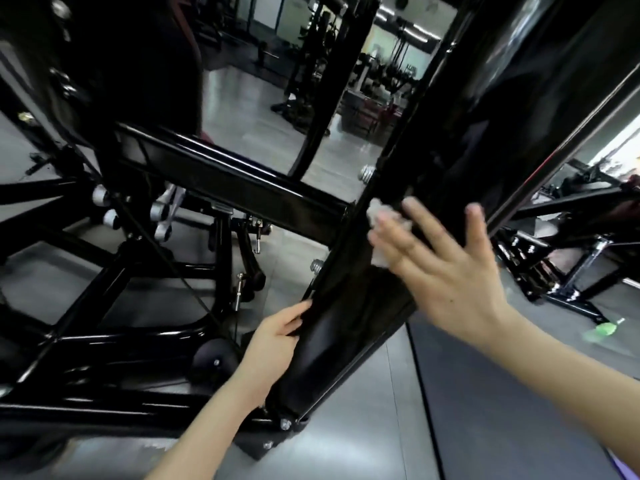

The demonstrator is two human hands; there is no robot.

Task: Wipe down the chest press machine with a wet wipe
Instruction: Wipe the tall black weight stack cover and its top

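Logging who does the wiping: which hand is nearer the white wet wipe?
Right. The right hand presses flat on the wet wipe against the black upright; the left hand grips that upright's edge lower down, clear of the wipe.

The machine [450,150] is glossy black all over, streaked with pale reflected light. The wipe [381,216] is white. Its bolts [285,424] and rollers [100,195] are silver. The floor [363,427] is plain grey. The blurred bottle [604,330], if it is one, is green.
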